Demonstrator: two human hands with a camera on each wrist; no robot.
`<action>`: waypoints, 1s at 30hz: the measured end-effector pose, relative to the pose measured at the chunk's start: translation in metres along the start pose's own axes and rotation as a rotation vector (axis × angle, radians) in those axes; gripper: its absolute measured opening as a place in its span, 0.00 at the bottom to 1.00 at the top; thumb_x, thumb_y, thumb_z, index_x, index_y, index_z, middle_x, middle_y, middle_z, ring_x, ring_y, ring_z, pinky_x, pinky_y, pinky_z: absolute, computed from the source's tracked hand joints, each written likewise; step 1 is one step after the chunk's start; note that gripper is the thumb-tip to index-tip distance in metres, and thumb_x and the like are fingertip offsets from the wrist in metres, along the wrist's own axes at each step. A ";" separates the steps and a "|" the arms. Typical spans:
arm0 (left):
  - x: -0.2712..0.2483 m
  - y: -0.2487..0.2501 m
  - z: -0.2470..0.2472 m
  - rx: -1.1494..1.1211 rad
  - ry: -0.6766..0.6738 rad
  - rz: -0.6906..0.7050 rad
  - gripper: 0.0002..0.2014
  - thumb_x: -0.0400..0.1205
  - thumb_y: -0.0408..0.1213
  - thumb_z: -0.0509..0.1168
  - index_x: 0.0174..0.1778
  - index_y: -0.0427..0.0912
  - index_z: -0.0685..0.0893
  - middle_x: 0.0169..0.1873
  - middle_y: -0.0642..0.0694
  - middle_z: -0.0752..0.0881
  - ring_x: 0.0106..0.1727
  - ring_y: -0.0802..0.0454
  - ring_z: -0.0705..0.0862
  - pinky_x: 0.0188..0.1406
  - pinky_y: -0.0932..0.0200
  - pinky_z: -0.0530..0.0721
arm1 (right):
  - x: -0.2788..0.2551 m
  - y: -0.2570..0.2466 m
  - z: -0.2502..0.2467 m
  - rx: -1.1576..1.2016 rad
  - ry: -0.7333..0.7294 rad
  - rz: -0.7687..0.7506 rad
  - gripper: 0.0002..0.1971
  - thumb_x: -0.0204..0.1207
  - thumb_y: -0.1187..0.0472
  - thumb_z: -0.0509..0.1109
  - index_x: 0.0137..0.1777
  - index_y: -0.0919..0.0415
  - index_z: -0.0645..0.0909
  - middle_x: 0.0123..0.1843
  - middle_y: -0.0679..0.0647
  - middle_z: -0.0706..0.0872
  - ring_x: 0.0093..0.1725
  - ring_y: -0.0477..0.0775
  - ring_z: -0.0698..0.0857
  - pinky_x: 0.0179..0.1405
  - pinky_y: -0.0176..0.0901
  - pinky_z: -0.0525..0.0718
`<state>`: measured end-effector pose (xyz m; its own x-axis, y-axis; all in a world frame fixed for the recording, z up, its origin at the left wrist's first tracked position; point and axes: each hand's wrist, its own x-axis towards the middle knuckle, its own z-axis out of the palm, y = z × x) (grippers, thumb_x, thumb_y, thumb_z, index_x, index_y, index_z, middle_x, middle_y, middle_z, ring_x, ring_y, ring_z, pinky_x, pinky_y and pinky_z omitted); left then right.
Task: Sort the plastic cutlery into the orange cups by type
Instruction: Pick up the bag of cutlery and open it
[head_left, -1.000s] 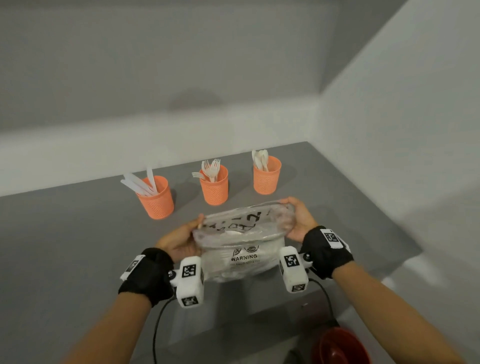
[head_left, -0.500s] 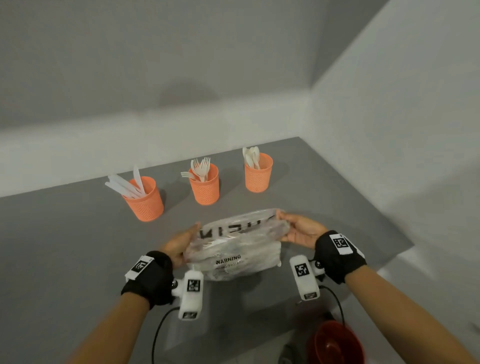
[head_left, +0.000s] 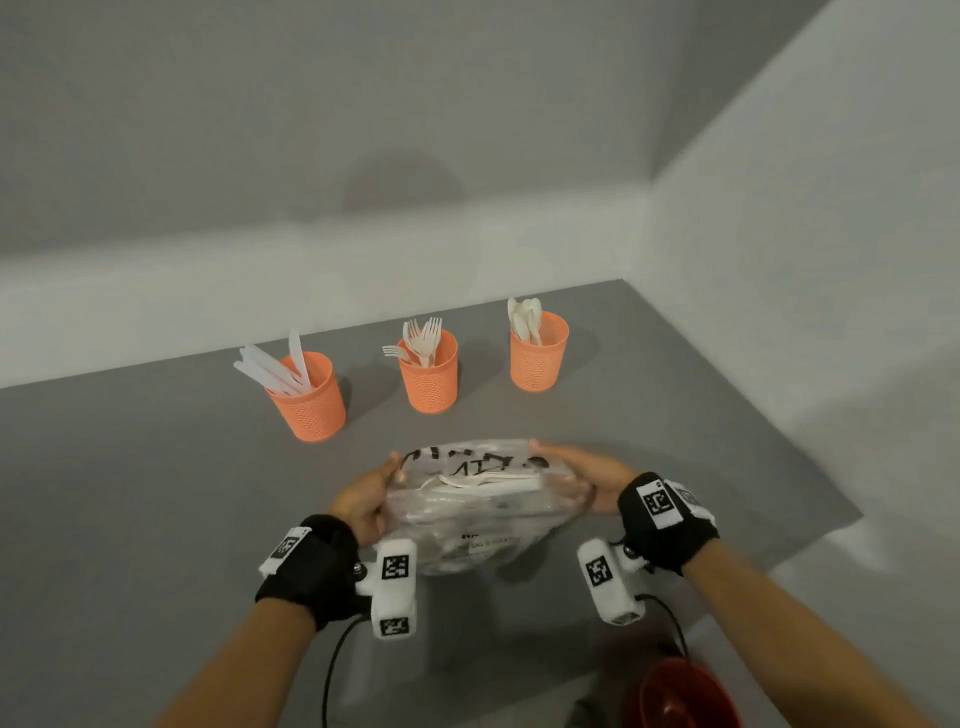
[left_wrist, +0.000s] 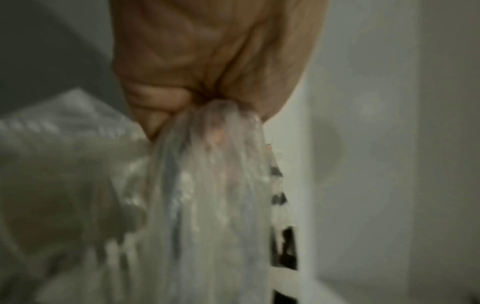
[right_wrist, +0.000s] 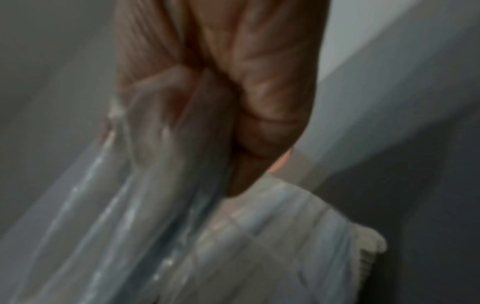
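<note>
- A clear plastic bag is held above the grey table, gripped at its left end by the left hand and at its right end by the right hand.
- In the left wrist view, the left hand is seen with fingers curled tight, the bag's edge bunched and pinched in the fist.
- In the right wrist view, the right hand is likewise closed, with the film gathered between fingers and thumb.
- White plastic cutlery is seen through the film, lying crosswise inside the bag.
- Large black lettering runs along the bag's upper edge; it is creased and cannot be read. Small print lower down is blurred and illegible.
- Three orange mesh cups stand in a row beyond the bag, apart from one another: left cup with knives, middle cup with forks, right cup with spoons.
- Black wristbands with white square-coded tags are worn on both wrists; white tagged camera units hang below them.
- A red bowl-shaped object is seen below the table's near edge.
</note>
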<state>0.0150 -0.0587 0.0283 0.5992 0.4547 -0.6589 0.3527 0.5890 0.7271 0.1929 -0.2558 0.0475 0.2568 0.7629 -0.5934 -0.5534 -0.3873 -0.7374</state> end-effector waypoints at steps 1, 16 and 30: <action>0.002 0.000 0.001 -0.038 0.016 -0.017 0.20 0.85 0.45 0.55 0.37 0.39 0.85 0.32 0.40 0.89 0.31 0.45 0.87 0.31 0.54 0.88 | 0.001 0.003 0.002 -0.095 0.050 -0.037 0.14 0.72 0.51 0.72 0.51 0.59 0.79 0.27 0.49 0.86 0.23 0.41 0.83 0.26 0.34 0.85; 0.007 -0.023 0.011 1.042 0.419 0.539 0.17 0.86 0.44 0.53 0.46 0.34 0.78 0.47 0.34 0.84 0.49 0.37 0.82 0.47 0.52 0.75 | 0.032 0.018 0.015 -0.711 0.605 -0.308 0.22 0.85 0.56 0.54 0.29 0.64 0.73 0.32 0.58 0.77 0.37 0.55 0.76 0.36 0.40 0.73; 0.035 0.025 0.016 0.444 0.327 0.334 0.24 0.86 0.48 0.51 0.57 0.30 0.82 0.55 0.32 0.83 0.60 0.38 0.80 0.62 0.51 0.73 | 0.038 -0.003 0.008 -0.188 0.576 -0.263 0.27 0.81 0.45 0.59 0.57 0.71 0.82 0.61 0.69 0.84 0.57 0.64 0.84 0.61 0.53 0.81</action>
<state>0.0564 -0.0387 0.0265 0.5028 0.7874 -0.3567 0.4910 0.0795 0.8675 0.1979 -0.2210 0.0301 0.7765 0.4655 -0.4246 -0.2797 -0.3492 -0.8943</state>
